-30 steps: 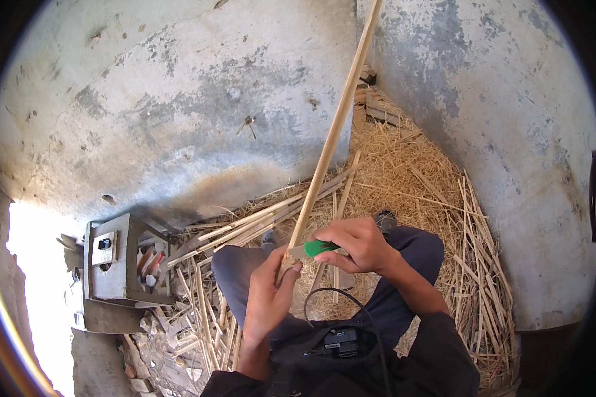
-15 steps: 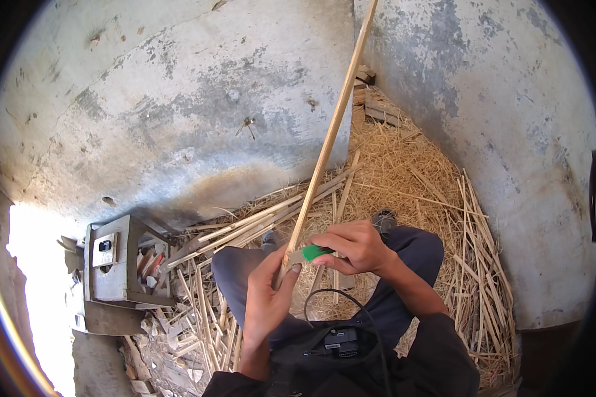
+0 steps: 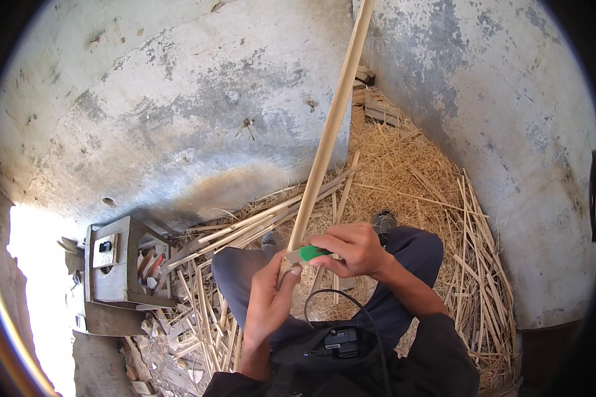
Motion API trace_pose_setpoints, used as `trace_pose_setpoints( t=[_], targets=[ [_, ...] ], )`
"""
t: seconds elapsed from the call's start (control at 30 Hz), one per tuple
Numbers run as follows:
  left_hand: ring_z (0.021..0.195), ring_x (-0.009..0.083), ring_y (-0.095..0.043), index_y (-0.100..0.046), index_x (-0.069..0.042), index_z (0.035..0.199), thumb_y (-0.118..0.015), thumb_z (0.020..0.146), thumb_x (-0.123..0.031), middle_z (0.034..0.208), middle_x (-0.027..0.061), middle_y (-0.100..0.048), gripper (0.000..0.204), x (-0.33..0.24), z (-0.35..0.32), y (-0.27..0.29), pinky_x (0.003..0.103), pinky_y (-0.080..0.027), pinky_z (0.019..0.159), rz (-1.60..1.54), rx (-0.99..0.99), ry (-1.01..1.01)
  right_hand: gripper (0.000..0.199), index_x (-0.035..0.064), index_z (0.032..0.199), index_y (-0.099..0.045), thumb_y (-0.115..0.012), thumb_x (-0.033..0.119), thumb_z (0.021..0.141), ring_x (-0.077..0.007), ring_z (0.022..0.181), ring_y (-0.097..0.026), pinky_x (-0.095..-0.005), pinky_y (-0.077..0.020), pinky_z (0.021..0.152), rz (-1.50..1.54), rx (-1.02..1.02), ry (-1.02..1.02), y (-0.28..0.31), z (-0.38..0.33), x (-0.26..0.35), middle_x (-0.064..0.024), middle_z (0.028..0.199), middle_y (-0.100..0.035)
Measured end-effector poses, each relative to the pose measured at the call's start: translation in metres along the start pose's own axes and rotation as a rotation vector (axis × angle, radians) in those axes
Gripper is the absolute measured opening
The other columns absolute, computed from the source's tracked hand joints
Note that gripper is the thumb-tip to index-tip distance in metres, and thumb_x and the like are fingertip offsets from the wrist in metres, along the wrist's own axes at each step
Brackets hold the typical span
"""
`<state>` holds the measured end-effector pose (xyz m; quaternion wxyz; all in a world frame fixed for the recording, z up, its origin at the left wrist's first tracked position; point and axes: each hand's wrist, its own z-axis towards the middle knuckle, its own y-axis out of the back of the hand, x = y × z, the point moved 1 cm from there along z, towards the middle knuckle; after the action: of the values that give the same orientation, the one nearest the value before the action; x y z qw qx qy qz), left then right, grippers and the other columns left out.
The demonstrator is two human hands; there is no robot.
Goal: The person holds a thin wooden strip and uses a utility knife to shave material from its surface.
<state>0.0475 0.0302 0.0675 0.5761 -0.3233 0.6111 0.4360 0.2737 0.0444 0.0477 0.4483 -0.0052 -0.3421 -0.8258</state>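
Note:
A long pale wooden strip (image 3: 329, 135) slants up from my lap past the top of the picture. My left hand (image 3: 271, 296) is closed around its near end, with the thumb pressed beside a flat blade. In my right hand (image 3: 351, 248) is a green-handled knife (image 3: 309, 253), gripped by its handle. The blade lies across the strip at the left fingers, and its edge is partly hidden there.
Shavings (image 3: 404, 169) cover the floor ahead. Cut strips (image 3: 487, 284) are heaped at the right, with more strips (image 3: 258, 223) at the left. A wooden stool-like box (image 3: 112, 268) stands left by the wall. A black cable (image 3: 371, 317) loops over my lap.
The strip has turned about its length, showing a broader face, and its far end has shifted slightly left. Both hands keep their grips and have barely moved.

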Motion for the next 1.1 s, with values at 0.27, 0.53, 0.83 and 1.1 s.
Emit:
trace_pose_setpoints(
  t=[0.27, 0.53, 0.83, 1.1],
  targets=[
    [0.081, 0.0142, -0.058, -0.062, 0.003, 0.127, -0.058, 0.109, -0.003, 0.088, 0.0099, -0.065, 0.019, 0.003, 0.002, -0.001, 0.031, -0.049, 0.075, 0.099, -0.023, -0.044, 0.031, 0.0129, 0.108, -0.078, -0.081, 0.040, 0.095, -0.0186, 0.055, -0.063, -0.0346, -0.0483, 0.049, -0.048, -0.006, -0.010, -0.002, 0.001, 0.003, 0.0010, 0.070, -0.060],
    [0.075, 0.0390, -0.063, -0.059, 0.002, 0.123, -0.057, 0.107, 0.002, 0.088, 0.0229, -0.066, 0.016, 0.002, 0.005, -0.003, 0.041, -0.049, 0.070, 0.252, -0.101, -0.110, 0.033, 0.0131, 0.110, -0.079, -0.082, 0.042, 0.095, -0.0168, 0.052, -0.061, -0.0338, -0.0466, 0.048, -0.145, -0.015, -0.040, -0.007, 0.000, 0.005, 0.0016, 0.067, -0.057],
    [0.077, 0.0445, -0.065, -0.058, 0.002, 0.125, -0.057, 0.107, 0.001, 0.088, 0.0249, -0.066, 0.018, 0.002, 0.005, -0.005, 0.045, -0.049, 0.069, 0.295, -0.171, -0.164, 0.033, 0.0104, 0.104, -0.079, -0.084, 0.041, 0.091, -0.0192, 0.053, -0.063, -0.0345, -0.0484, 0.049, -0.187, -0.024, -0.064, -0.008, 0.004, 0.010, -0.0010, 0.067, -0.061],
    [0.077, 0.0447, -0.065, -0.060, 0.002, 0.124, -0.058, 0.107, -0.001, 0.086, 0.0256, -0.065, 0.017, 0.015, -0.007, -0.007, 0.044, -0.051, 0.071, 0.318, -0.079, -0.033, 0.030, 0.0097, 0.107, -0.079, -0.079, 0.039, 0.098, -0.0204, 0.062, -0.072, -0.0336, -0.0541, 0.054, -0.230, -0.183, -0.199, 0.011, 0.008, -0.020, -0.0038, 0.085, -0.076]
  ],
)
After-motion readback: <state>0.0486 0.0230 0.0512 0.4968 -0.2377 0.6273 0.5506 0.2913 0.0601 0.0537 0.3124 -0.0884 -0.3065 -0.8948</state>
